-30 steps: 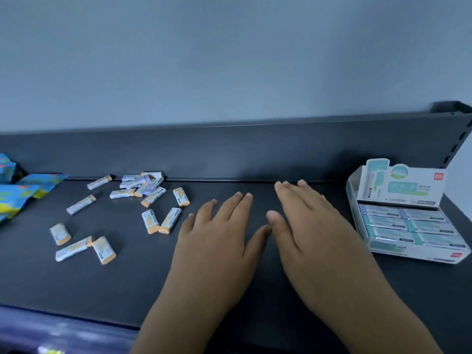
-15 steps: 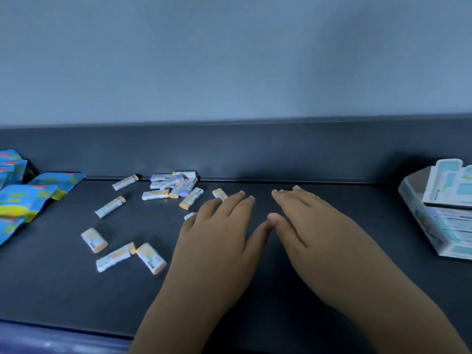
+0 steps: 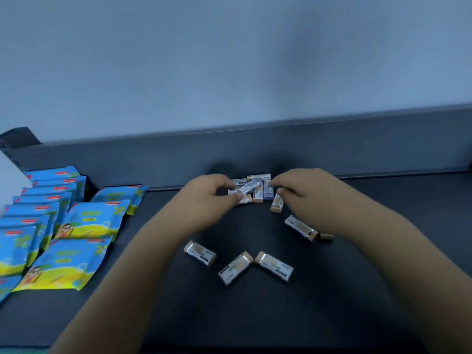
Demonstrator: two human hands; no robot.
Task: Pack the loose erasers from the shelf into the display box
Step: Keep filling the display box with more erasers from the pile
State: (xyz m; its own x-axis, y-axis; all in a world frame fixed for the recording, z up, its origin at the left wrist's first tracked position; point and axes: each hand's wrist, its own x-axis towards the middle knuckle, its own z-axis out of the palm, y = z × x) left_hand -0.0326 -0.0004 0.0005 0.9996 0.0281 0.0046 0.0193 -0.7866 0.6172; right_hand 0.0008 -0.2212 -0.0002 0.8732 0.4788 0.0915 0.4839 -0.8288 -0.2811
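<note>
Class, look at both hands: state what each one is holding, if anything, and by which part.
The left hand pinches one eraser by its left end. The right hand touches the eraser pile; whether it holds anything cannot be told.

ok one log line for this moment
left hand: pinches eraser | right hand: at pile, grip unclear | loose erasers: on shelf | box: not in view
</note>
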